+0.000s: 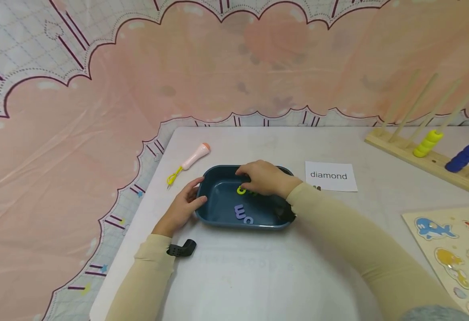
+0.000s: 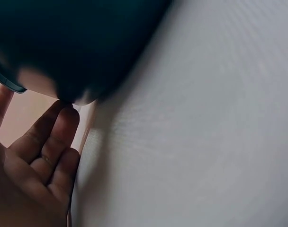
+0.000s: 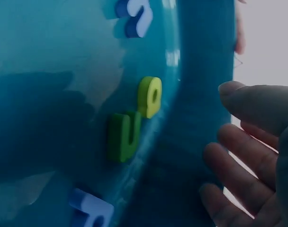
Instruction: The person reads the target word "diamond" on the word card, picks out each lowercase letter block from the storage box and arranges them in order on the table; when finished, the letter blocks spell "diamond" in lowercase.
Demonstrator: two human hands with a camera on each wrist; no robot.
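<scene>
A dark blue tray (image 1: 222, 224) with a raised rim lies on the white table. At its left end my left hand (image 1: 179, 209) holds the rim, thumb over the edge and fingers against the outer wall. My right hand (image 1: 267, 178) reaches over the tray's far side; in the right wrist view its fingers (image 3: 243, 165) are loosely bent and spread, with nothing between them. Below them in the tray lie a yellow letter (image 3: 150, 97) and a green letter (image 3: 124, 136). A purple m (image 1: 240, 211) and a purple rounded letter (image 1: 248, 220) lie nearer the tray's front.
Behind the tray to the left lies a pink-handled tool with a yellow end (image 1: 194, 156). A card reading "diamond" (image 1: 331, 175) sits to the right. Further right stand a wooden peg rack (image 1: 423, 160) with yellow and blue beads and an animal puzzle board (image 1: 427, 249).
</scene>
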